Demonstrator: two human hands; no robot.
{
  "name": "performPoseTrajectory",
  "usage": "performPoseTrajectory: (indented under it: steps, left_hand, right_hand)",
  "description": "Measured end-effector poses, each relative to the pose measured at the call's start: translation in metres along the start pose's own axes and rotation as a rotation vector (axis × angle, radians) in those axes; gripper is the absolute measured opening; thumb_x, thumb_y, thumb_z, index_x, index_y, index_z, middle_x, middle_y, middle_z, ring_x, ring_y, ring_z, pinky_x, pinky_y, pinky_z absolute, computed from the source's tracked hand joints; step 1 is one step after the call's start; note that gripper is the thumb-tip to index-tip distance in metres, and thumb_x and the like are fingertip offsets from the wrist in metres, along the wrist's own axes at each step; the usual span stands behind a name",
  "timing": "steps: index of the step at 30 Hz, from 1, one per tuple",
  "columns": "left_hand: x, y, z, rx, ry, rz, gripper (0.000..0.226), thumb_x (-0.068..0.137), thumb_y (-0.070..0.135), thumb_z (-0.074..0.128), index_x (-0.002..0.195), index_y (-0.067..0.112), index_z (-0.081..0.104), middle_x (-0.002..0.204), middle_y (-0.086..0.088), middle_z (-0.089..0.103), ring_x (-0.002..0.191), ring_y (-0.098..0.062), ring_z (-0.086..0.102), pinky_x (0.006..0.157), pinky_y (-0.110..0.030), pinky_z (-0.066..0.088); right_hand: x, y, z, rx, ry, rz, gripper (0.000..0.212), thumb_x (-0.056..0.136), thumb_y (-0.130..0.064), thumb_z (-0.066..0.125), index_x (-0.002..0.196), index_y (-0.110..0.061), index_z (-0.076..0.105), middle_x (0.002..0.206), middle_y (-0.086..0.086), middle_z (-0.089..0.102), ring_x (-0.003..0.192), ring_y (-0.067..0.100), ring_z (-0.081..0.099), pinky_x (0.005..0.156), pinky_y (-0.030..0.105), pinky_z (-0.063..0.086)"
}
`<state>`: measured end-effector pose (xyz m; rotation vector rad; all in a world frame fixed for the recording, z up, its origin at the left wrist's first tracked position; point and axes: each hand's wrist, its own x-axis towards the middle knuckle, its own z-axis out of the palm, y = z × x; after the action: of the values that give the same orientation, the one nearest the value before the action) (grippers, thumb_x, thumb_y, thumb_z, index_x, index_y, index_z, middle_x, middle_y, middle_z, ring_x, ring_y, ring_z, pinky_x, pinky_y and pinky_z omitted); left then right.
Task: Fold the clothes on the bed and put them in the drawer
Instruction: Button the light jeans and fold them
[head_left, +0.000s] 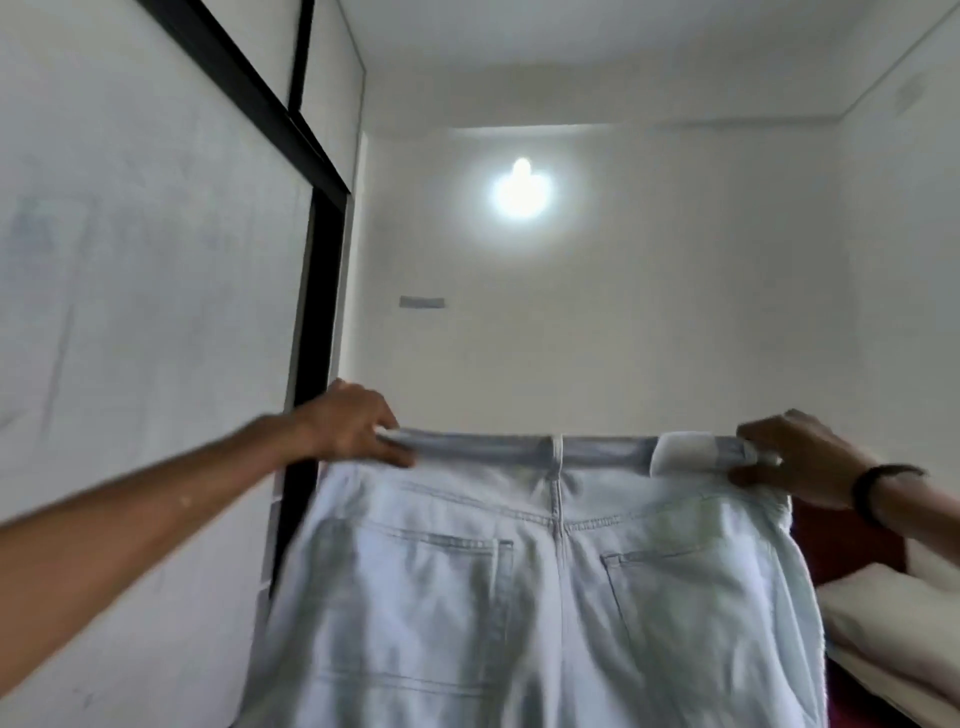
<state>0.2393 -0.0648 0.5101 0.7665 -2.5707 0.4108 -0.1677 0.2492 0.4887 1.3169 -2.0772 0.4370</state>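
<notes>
Jeans (545, 597) held up in the air, centre of view, back side facing the camera, both rear pockets visible, legs hanging down out of frame. Nothing folded on them yet by the look of it; drawer not in view. Wardrobe door (145, 270) with black frame fills the left side, very near the jeans' left edge, so a swing or shake could slap the denim against it. Pillows (898, 639) on the right, near, over red bedding, partly behind the jeans; laying the jeans down blind could land them half on the pillows and skew the fold. Left hand (353, 428) has fingers curled over the left end of the waistband, thumb under. Right hand (800, 460) pinches the right end, just past the white label (685, 452). Both grips sit at the very corners: if one slips, that side drops and the waistband goes slack. Frame is motion-blurred, so grip depth is hard to judge. Leg ends are out of sight, so I cannot tell whether they hang clear or drag. Black band (883, 488) on right wrist, minor snag risk.
</notes>
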Motion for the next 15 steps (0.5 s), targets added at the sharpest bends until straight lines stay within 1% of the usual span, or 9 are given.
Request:
performPoseTrajectory:
  steps: [1,3,5,6,7,9,11,13,15]
  left_hand:
    - [0.02,0.011,0.009,0.131,-0.008,0.007,0.064,0.085,0.078,0.057,0.078,0.015,0.067,0.082,-0.004,0.067,0.086,-0.013,0.066,0.091,-0.034,0.034]
    - [0.059,0.026,0.011,0.356,0.09,0.005,0.048,0.097,0.061,0.056,0.072,0.02,0.059,0.082,0.006,0.061,0.098,-0.018,0.064,0.09,-0.039,0.025]
    - [0.09,0.037,-0.009,0.523,0.328,0.001,0.021,0.097,0.03,0.06,0.076,0.025,0.057,0.093,0.008,0.06,0.108,-0.019,0.06,0.089,-0.039,0.026]
    - [0.099,0.042,-0.024,0.572,0.444,-0.014,0.01,0.093,0.023,0.061,0.084,0.026,0.064,0.1,0.007,0.061,0.11,-0.02,0.058,0.089,-0.039,0.028]
    - [0.104,0.051,-0.038,0.574,0.54,-0.042,0.008,0.088,0.019,0.063,0.088,0.026,0.069,0.104,0.004,0.06,0.11,-0.021,0.056,0.09,-0.04,0.03]
    - [0.101,0.062,-0.051,0.524,0.684,-0.091,0.019,0.073,0.014,0.068,0.087,0.026,0.071,0.103,0.001,0.057,0.106,-0.024,0.054,0.09,-0.042,0.03]
    - [0.085,0.065,-0.036,0.463,0.767,-0.104,0.026,0.063,0.012,0.07,0.085,0.027,0.072,0.1,-0.002,0.055,0.1,-0.026,0.054,0.09,-0.045,0.03]
    - [0.054,0.07,0.012,0.351,0.863,-0.001,0.037,0.059,0.005,0.07,0.09,0.026,0.073,0.09,-0.004,0.055,0.09,-0.031,0.056,0.087,-0.048,0.035]
    - [-0.002,0.086,0.1,0.294,0.803,0.091,0.052,0.06,0.003,0.065,0.104,0.03,0.073,0.086,-0.001,0.055,0.084,-0.031,0.057,0.082,-0.047,0.036]
  right_hand:
    - [0.01,0.007,0.015,-0.068,0.038,0.078,0.041,0.081,-0.057,0.074,0.068,-0.03,0.046,0.082,-0.008,0.06,0.098,0.022,0.055,0.068,0.033,0.043]
    - [0.035,0.023,0.023,-0.097,0.159,0.251,0.038,0.084,-0.038,0.076,0.067,-0.03,0.043,0.096,0.001,0.064,0.113,0.031,0.054,0.07,0.033,0.044]
    - [0.059,0.038,0.009,-0.086,0.312,0.302,0.027,0.084,-0.024,0.075,0.067,-0.025,0.055,0.096,0.013,0.065,0.107,0.04,0.06,0.072,0.039,0.052]
    - [0.067,0.045,-0.003,-0.076,0.398,0.337,0.016,0.084,-0.017,0.073,0.072,-0.019,0.064,0.092,0.018,0.063,0.098,0.043,0.063,0.073,0.044,0.056]
    - [0.07,0.053,-0.015,-0.069,0.493,0.358,0.007,0.085,-0.011,0.068,0.078,-0.012,0.07,0.09,0.019,0.06,0.09,0.045,0.064,0.071,0.047,0.057]
    - [0.067,0.061,-0.025,-0.072,0.63,0.352,0.019,0.084,-0.006,0.06,0.093,-0.014,0.075,0.09,0.016,0.055,0.079,0.044,0.065,0.067,0.046,0.058]
    - [0.046,0.058,-0.02,-0.041,0.671,0.311,0.029,0.083,-0.003,0.059,0.103,-0.017,0.075,0.098,0.016,0.059,0.084,0.044,0.065,0.069,0.045,0.057]
    - [0.004,0.053,0.007,-0.033,0.646,0.258,0.034,0.08,0.004,0.062,0.105,-0.014,0.076,0.104,0.017,0.064,0.089,0.044,0.067,0.075,0.046,0.057]
    - [-0.07,0.055,0.054,-0.049,0.54,0.206,0.033,0.073,0.01,0.068,0.094,-0.013,0.077,0.101,0.014,0.068,0.088,0.04,0.07,0.077,0.045,0.058]
